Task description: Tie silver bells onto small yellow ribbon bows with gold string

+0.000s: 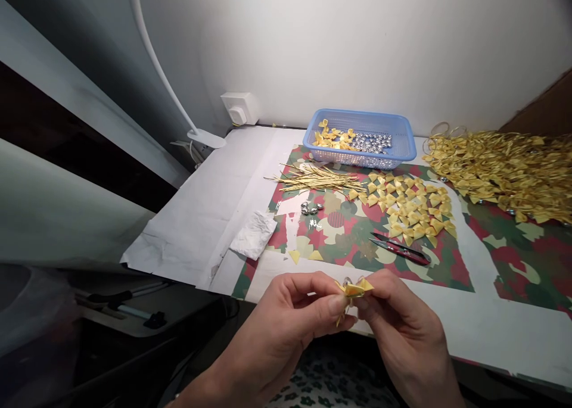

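Note:
Between my fingertips, just in front of the table's near edge, is a small yellow ribbon bow [356, 289] with a bit of silvery shine behind it. My left hand [299, 315] pinches its left side between thumb and forefinger. On the other side my right hand [400, 321] grips the bow with closed fingertips. A short yellow end hangs below, partly covered by the fingers. Beyond the hands, thread snips [400, 250] with red handles lie on the camouflage-patterned sheet [346, 247]. Silver bells or beads [311, 208] sit in a small group farther back.
A blue plastic basket [409, 149] by the wall holds yellow bows and silver beads. Gold ties [319, 178] and rows of yellow bows [409, 205] lie before it. A large pile of finished-looking bows [513, 173] fills the right. Crumpled tissue [253, 234] and a white lamp [165, 77] are left.

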